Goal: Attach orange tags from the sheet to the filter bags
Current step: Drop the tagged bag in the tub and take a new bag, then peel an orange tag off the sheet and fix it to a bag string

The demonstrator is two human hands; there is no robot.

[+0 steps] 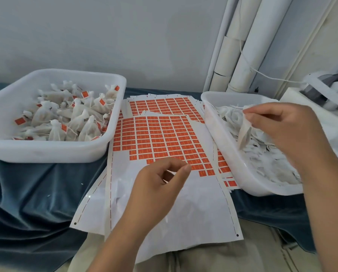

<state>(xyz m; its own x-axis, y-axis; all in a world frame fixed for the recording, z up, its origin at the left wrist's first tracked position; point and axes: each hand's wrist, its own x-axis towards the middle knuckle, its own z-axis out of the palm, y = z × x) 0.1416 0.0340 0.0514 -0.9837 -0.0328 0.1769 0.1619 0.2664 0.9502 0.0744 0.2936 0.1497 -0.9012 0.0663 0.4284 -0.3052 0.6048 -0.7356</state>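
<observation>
A white sheet [160, 138] with rows of orange tags lies between two bins; its lower part is bare backing paper. My left hand [160, 181] hovers over the sheet's lower tag rows, fingers curled and apart, holding nothing that I can see. My right hand [282, 126] is over the right white bin [223, 142] and pinches a white filter bag [244, 132] lifted out of the pile of empty bags [268, 160]. The left white bin [52, 152] holds several tied bags with orange tags [85, 114].
More tag sheets [162, 105] lie stacked under and behind the top one. A dark blue cloth [26, 193] covers the table. White pipes [242, 55] stand against the wall at back right, and a white and grey device [329, 91] sits at far right.
</observation>
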